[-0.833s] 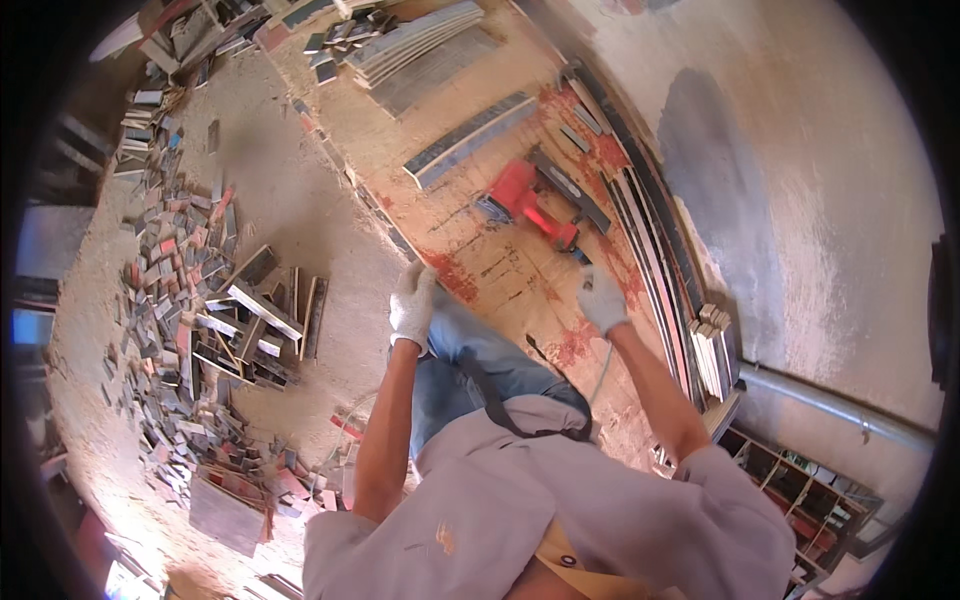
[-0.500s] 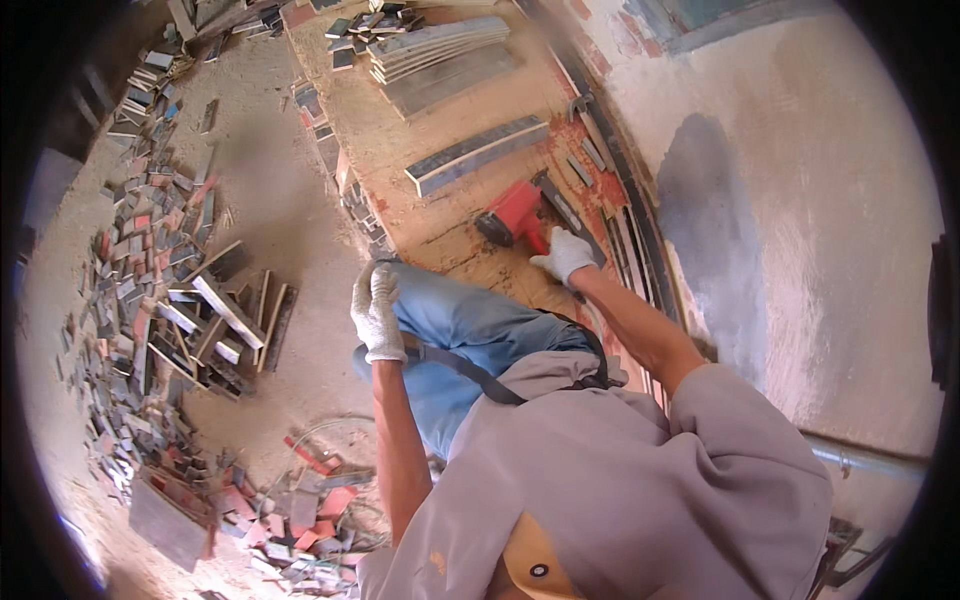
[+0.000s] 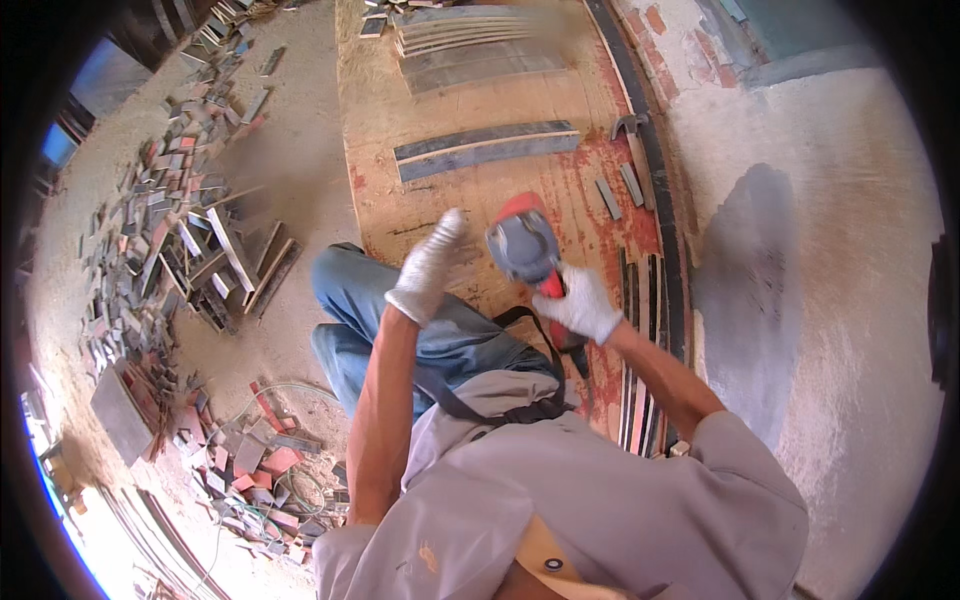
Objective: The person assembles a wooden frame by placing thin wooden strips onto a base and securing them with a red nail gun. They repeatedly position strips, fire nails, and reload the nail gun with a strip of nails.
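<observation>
My right hand (image 3: 583, 304), in a white knit glove, is wrapped round the handle of a red and grey nail gun (image 3: 527, 240). The tool is raised over the wooden work surface, its rounded grey end toward the left. My left hand (image 3: 432, 268), gloved too, hovers above my knee with fingers stretched out and nothing in it; the fingers are slightly blurred. Beyond both hands lies a long piece of dark-faced plywood strips (image 3: 488, 150), a pale edge running along it. It touches neither hand.
Farther back on the work surface (image 3: 375, 215) lies a stack of plywood strips (image 3: 470, 40). A hammer (image 3: 636, 140) and two short strips (image 3: 620, 190) lie near the wall (image 3: 830, 250). Long strips (image 3: 640, 340) run beside my right arm. Offcuts (image 3: 150, 240) litter the floor at left.
My right hand has lifted the nail gun off the work surface and turned it. My left hand has moved right, toward the tool. The view has shifted slightly.
</observation>
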{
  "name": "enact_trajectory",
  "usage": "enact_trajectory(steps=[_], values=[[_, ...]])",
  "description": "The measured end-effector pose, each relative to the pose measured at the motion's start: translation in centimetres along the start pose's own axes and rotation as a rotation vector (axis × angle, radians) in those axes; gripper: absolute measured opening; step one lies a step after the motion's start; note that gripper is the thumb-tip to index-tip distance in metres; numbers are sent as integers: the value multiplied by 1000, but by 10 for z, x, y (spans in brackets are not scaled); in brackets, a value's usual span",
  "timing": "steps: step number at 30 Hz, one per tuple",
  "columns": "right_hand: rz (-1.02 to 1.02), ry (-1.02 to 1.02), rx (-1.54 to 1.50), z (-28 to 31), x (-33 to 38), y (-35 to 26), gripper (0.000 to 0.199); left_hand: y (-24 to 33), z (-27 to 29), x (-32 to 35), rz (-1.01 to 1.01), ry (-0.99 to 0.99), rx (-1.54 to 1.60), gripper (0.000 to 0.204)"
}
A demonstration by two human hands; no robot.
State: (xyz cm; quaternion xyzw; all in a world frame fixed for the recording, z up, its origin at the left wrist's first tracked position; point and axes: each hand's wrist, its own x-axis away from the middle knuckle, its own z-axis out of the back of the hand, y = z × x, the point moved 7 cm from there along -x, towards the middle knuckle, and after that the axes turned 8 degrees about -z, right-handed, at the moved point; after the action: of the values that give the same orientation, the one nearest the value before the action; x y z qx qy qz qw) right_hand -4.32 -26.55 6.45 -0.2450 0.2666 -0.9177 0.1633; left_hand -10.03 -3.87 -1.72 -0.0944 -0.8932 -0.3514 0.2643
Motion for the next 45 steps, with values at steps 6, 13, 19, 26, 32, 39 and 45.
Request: enact_trajectory(steps=[6,13,19,26,32,39,45], values=[[244,-10,-91,21,70,-16,60,-3,-140,69,205,-121,327,55],[-54,-243,-267,67,84,19,59,-1,-185,88,-59,-144,-100,81],[-261,-44,-694,172,68,42,28,6,-221,110,-147,-169,-132,92],[33,108,-650,203,43,-27,16,5,-243,112,-304,-167,-349,97],[373,317,62,204,19,-26,12,-4,-261,84,-423,-142,-558,87],[180,288,93,204,-9,-6,19,-27,-275,61,-483,-90,-655,98],[85,184,9,204,-15,8,19,-29,-277,58,-469,-63,-679,101]])
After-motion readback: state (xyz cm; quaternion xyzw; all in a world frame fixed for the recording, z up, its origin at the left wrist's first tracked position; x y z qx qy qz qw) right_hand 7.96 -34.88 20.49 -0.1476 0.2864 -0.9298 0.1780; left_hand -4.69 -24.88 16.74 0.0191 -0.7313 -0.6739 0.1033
